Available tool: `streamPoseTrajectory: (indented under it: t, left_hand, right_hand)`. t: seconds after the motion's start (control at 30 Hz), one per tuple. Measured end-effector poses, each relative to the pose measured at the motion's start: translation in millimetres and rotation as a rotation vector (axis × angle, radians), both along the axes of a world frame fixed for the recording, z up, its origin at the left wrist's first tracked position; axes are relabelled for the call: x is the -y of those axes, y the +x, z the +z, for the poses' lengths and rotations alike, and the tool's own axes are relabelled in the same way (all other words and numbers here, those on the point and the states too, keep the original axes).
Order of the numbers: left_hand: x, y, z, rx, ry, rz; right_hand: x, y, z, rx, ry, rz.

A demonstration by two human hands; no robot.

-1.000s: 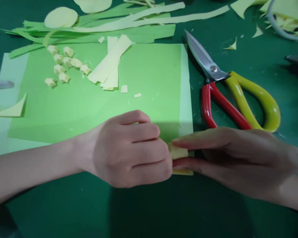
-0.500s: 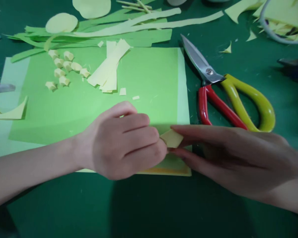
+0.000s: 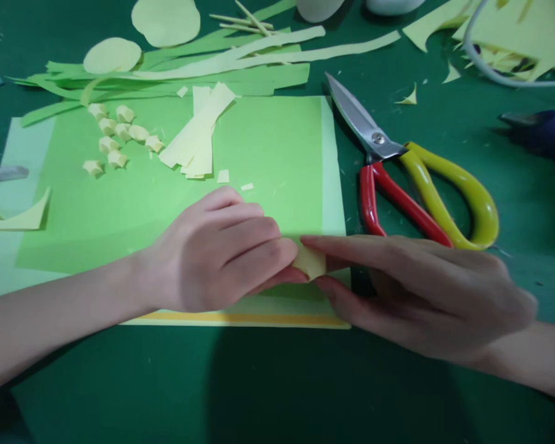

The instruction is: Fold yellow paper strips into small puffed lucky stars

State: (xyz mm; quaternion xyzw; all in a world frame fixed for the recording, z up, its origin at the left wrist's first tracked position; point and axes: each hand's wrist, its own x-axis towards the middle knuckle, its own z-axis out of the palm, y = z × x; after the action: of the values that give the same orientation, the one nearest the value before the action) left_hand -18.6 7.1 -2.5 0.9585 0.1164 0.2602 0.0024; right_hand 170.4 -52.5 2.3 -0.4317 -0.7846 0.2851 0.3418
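Between my two hands is a small folded piece of pale yellow paper (image 3: 313, 264), flat and angular. My left hand (image 3: 226, 256) is closed, thumb and forefinger pinching the paper's left side. The fingers of my right hand (image 3: 425, 290) pinch its right side, thumb below and forefinger above. Both hands hover over the lower right part of the green paper sheets (image 3: 277, 148). Beyond them lie several little paper stars (image 3: 117, 159) and a crossed pile of pale yellow paper strips (image 3: 201, 139). My fingers hide part of the folded paper.
Scissors (image 3: 379, 139) with red and yellow handles lie right of the sheets. Long green paper strips (image 3: 287, 75) and round paper cutouts (image 3: 112, 55) lie at the back. Yellow scraps (image 3: 536, 31) fill the far right corner, and a dark pointed tool (image 3: 541, 132) sits at the right.
My left fingers have shifted on the folded paper, its thumb now showing underneath. The paper and my right hand have moved slightly left in view, and the whole view has shifted a little.
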Motion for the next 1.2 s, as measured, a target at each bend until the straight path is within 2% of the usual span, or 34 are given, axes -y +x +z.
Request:
streamPoseTrajectory:
  t: [0.13, 0.4, 0.63, 0.8, 0.93, 1.1, 1.2]
  left_hand:
    - [1.2, -0.6, -3.3, 0.012, 0.064, -0.010]
    - [1.3, -0.7, -4.4, -0.008, 0.154, -0.060]
    - [1.9, 0.4, -4.9, 0.024, 0.172, -0.108]
    - [1.7, 2.1, -2.2, 0.074, 0.194, -0.165]
    - [0.9, -0.3, -2.3, 0.062, 0.203, -0.096]
    - [2.4, -0.3, -0.3, 0.070, -0.011, -0.046]
    - [2.8, 2.3, 3.5, 0.096, -0.064, -0.023]
  right_hand:
    - [0.9, 0.2, -1.8, 0.079, 0.154, 0.037]
    - [-0.7, 3.1, -5.0, 0.217, 0.312, 0.104]
    - [-0.7, 0.8, -10.6, 0.226, 0.386, 0.097]
    - [-1.6, -0.3, -8.5, 0.184, 0.320, 0.146]
    - [-4.0, 1.2, -3.9, 0.131, 0.220, 0.131]
    - [-5.0, 4.3, -2.3, 0.001, 0.098, 0.117]
    - [-5.2, 4.4, -4.0, -0.080, -0.003, 0.082]
